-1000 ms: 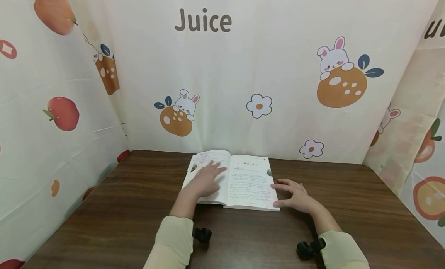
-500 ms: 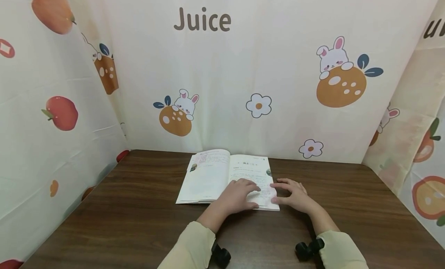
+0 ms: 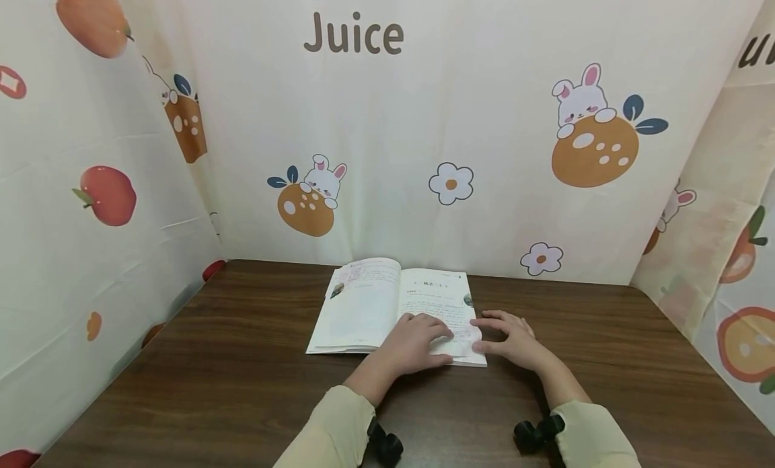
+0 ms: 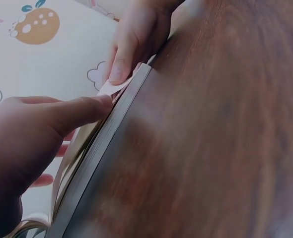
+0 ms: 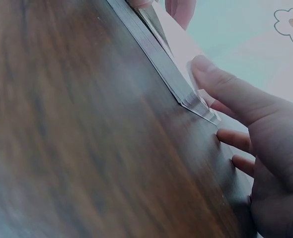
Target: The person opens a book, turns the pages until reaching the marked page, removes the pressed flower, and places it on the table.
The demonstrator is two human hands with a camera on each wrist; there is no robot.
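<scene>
An open book [image 3: 357,317] lies on the table, with printed text and a small picture near each outer margin. My left hand [image 3: 414,343] rests low on the right-hand page, fingers spread and relaxed. In the left wrist view its thumb [image 4: 89,110] lies along the lower edge, where a few leaves stand slightly raised above the thicker page block. At the book's lower right corner my right hand [image 3: 511,340] holds the edge of a page [image 5: 179,47], the thumb [image 5: 213,74] on top and the other fingers around the side.
The brown wooden table [image 3: 224,360] stretches around the book. Behind it hangs a pale curtain [image 3: 387,118] printed with rabbits, fruit and flowers. A black wrist camera [image 3: 385,446] sits by the left sleeve, another black camera [image 3: 537,433] by the right.
My left hand has moved from the left-hand page across to the lower part of the right-hand page. My right hand has stayed at the right edge.
</scene>
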